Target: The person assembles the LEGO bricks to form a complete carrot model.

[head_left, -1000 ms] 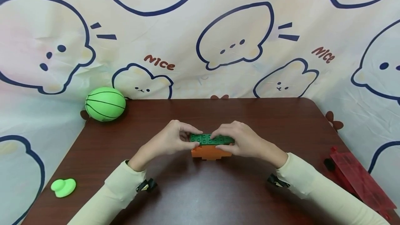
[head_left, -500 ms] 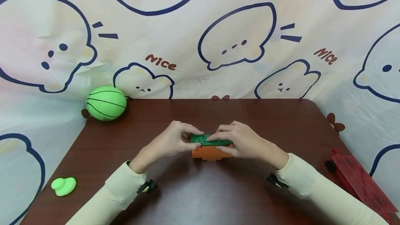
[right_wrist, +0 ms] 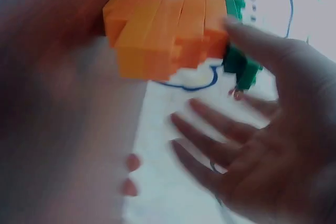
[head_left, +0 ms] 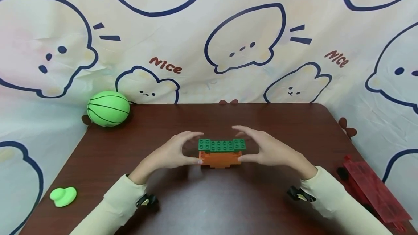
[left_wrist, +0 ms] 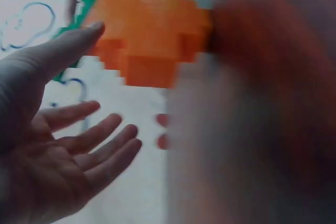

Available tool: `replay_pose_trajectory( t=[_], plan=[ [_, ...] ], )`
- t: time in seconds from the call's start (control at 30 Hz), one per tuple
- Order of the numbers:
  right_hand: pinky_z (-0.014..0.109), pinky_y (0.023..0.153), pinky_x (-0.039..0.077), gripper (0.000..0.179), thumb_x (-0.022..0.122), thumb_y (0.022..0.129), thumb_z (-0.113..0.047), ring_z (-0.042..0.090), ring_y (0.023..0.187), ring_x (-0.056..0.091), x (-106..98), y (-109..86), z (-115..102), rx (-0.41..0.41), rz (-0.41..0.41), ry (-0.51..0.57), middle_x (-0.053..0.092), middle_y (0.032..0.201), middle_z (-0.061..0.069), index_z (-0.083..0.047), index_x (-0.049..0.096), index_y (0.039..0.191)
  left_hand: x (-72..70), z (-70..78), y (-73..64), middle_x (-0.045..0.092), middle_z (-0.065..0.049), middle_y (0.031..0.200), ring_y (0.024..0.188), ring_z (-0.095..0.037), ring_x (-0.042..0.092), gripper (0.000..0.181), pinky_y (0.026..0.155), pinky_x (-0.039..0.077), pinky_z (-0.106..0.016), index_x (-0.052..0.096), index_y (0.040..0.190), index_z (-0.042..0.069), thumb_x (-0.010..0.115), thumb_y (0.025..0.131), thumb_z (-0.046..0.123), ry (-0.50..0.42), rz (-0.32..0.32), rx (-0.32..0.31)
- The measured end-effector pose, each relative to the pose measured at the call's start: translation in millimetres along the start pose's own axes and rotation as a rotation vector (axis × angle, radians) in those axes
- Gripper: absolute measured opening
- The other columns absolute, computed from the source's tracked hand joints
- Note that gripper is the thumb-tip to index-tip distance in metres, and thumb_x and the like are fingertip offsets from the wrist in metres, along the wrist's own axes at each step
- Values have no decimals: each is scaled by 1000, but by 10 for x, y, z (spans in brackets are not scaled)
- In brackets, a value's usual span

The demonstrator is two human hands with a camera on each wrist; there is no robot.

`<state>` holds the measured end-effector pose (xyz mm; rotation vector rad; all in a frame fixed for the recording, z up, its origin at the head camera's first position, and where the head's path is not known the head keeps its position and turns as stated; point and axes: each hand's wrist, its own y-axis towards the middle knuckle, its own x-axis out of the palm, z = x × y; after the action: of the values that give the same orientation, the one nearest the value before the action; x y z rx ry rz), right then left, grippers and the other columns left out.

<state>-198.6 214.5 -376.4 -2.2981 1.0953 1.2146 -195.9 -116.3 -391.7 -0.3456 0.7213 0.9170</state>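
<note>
A toy-brick model stands on the dark table, with an orange stepped body (head_left: 220, 159) and green studded bricks (head_left: 222, 145) along its top. My left hand (head_left: 174, 151) is at its left side, fingers spread and thumb tip at the orange bricks. On the other side my right hand (head_left: 272, 148) has its fingers apart, its thumb tip at the orange right edge. In both wrist views the orange body (left_wrist: 149, 30) shows in full beside the thumbs, and the fingers are away from it. Whether the thumbs touch it, I cannot tell.
A green ball (head_left: 108, 108) sits at the table's far left corner. Nearer on the left lies a small light-green toy (head_left: 63, 196). A translucent red object with black wheels (head_left: 375, 189) lies along the right edge. A printed cloth (head_left: 196, 39) hangs behind the table.
Both hands have come off the green top bricks, their fingers spreading outward. The thumbs have dropped to the orange part. The model stays in about the same place.
</note>
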Motion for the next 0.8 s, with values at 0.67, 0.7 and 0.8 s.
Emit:
replay_pose_trajectory(
  t=[0.67, 0.7, 0.8],
  plan=[
    [29, 89, 60, 37, 77, 94, -28, 10, 104, 73, 304, 39, 234, 10, 15, 207, 74, 120, -6, -26, 67, 130, 240, -152, 40, 73, 4, 124, 113, -17, 70, 38, 92, 60, -35, 65, 135, 23, 72, 98, 22, -86, -49, 67],
    [29, 89, 60, 38, 76, 94, -29, 10, 104, 73, 303, 37, 235, 10, 19, 205, 74, 120, -6, -26, 66, 131, 238, -154, 39, 73, 3, 125, 114, -18, 70, 39, 93, 60, -37, 64, 136, 22, 72, 98, 22, -89, -49, 64],
    [28, 89, 60, 38, 76, 95, -29, 9, 101, 73, 290, 33, 230, 22, 36, 209, 74, 118, -5, -25, 64, 131, 228, -158, 42, 70, -2, 133, 120, -22, 68, 44, 95, 59, -41, 61, 141, 16, 71, 99, 23, -95, -39, 54]
  ],
)
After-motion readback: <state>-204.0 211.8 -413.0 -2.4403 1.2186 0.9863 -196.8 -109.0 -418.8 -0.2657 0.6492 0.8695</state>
